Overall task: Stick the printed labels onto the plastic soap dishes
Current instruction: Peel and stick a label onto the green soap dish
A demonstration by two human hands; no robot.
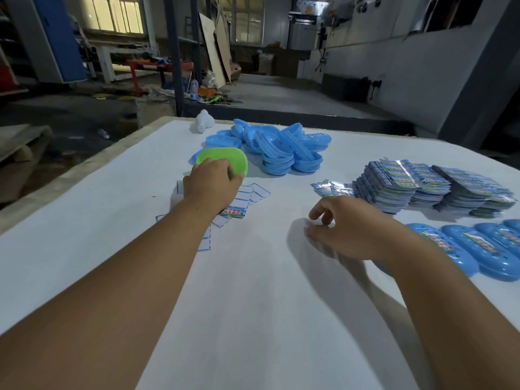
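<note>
Left hand (212, 182) grips green soap dish (225, 159) at frame center, above scattered label backings (251, 194). Right hand (342, 229) loosely curled, blurred, apparently empty. Label stacks (422, 187) right; labelled blue dishes (461, 246) lower right on worktop (84, 249).

- The one camera sits on my head, looking forward and down along both my forearms.
- It views the white-covered bench (253, 305) closely, with the dim workshop floor beyond.

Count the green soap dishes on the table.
1. The green soap dish lies at the near edge of the blue dish pile, under the fingers of the left hand. All other visible dishes are blue; more green ones may be hidden in the pile.
</note>
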